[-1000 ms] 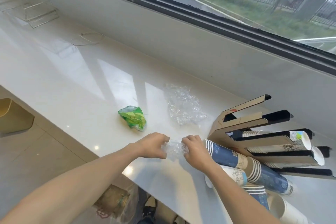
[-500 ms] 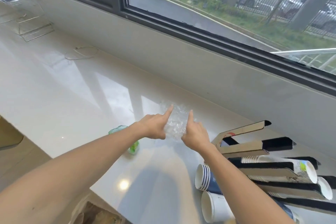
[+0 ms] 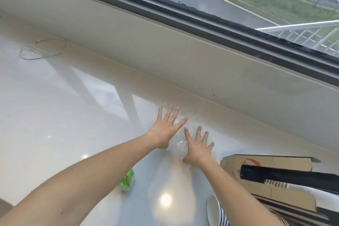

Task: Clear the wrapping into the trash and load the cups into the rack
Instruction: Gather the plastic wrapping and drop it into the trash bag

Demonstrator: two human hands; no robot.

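Observation:
Both hands lie flat with fingers spread on a crumpled sheet of clear plastic wrapping (image 3: 180,146) near the back of the white counter (image 3: 55,115). My left hand (image 3: 166,128) covers its left part, my right hand (image 3: 198,147) its right part. Neither hand grips it. A crumpled green wrapper (image 3: 127,181) lies by my left forearm, partly hidden. At the lower right stands the cardboard cup rack (image 3: 271,167) with white cups (image 3: 297,188) in a slot. A loose paper cup with blue stripes (image 3: 215,211) lies on its side by my right forearm.
A low beige wall (image 3: 183,57) under the window closes the counter's far side. A loop of thin clear string (image 3: 44,49) lies at the back left. The counter's near edge runs at the lower left.
The hands let go of the small plastic wad, moved away from me to the larger clear sheet, and spread flat on it. The view tilted up, so most cups dropped out of frame.

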